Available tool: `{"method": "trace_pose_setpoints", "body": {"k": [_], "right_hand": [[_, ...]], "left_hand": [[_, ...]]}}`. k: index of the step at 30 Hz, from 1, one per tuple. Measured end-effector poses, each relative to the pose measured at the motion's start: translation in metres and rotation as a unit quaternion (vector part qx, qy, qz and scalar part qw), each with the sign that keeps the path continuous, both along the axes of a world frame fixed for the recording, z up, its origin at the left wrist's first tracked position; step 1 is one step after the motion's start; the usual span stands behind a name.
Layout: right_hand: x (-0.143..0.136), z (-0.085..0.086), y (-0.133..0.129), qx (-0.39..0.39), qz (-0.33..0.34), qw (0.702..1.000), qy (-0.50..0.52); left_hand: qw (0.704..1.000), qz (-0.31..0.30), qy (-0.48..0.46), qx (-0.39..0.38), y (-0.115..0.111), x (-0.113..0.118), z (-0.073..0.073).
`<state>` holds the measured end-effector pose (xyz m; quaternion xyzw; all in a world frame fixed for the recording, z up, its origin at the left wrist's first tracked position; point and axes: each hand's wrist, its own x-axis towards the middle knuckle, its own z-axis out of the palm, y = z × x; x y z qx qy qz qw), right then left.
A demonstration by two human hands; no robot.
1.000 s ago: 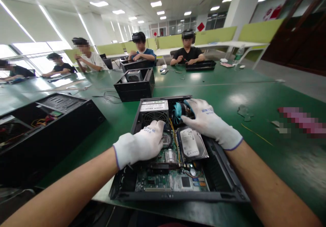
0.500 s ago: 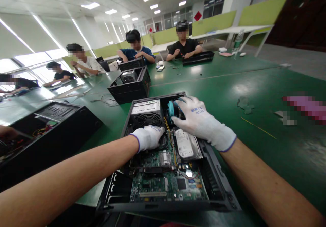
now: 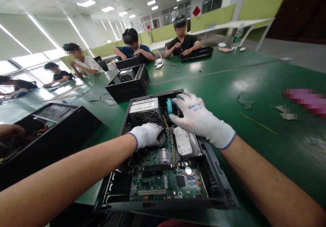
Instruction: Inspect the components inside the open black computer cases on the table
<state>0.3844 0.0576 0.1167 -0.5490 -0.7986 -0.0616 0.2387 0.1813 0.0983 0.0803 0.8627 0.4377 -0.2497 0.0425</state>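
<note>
An uncovered black computer case lies in front of me, its inside facing up. My left hand, in a white glove, reaches in over the round CPU fan with its fingers curled down; the fingertips and anything in them are hidden. My right hand, gloved too, arches over the far right of the case. Its thumb and fingers are apart around a light-blue cable bundle, and no firm grip on it shows. Inside are a power supply, a hard drive and a green motherboard.
Another open case stands at the left, with another person's hand in it. A further case is beyond mine. Several people work around the green table. A yellow cable tie and a clear plastic bag lie right.
My right fingers are a little more bent over the light-blue bundle. My left hand stays at the fan. The view has shifted slightly.
</note>
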Motion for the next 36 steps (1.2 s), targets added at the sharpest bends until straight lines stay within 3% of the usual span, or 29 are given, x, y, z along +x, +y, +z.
{"method": "trace_pose_setpoints", "body": {"k": [10,28,36], "right_hand": [[0.000,0.001,-0.001,0.002,0.003,1.000,0.005],[-0.002,0.004,-0.002,-0.012,-0.004,1.000,-0.002],[-0.001,0.001,0.000,0.005,-0.002,1.000,0.000]], "left_hand": [[0.999,-0.017,0.034,-0.013,0.005,0.008,0.008],[0.999,-0.024,0.029,-0.005,0.010,0.004,0.003],[0.999,-0.040,0.011,0.004,0.016,-0.002,-0.007]]}}
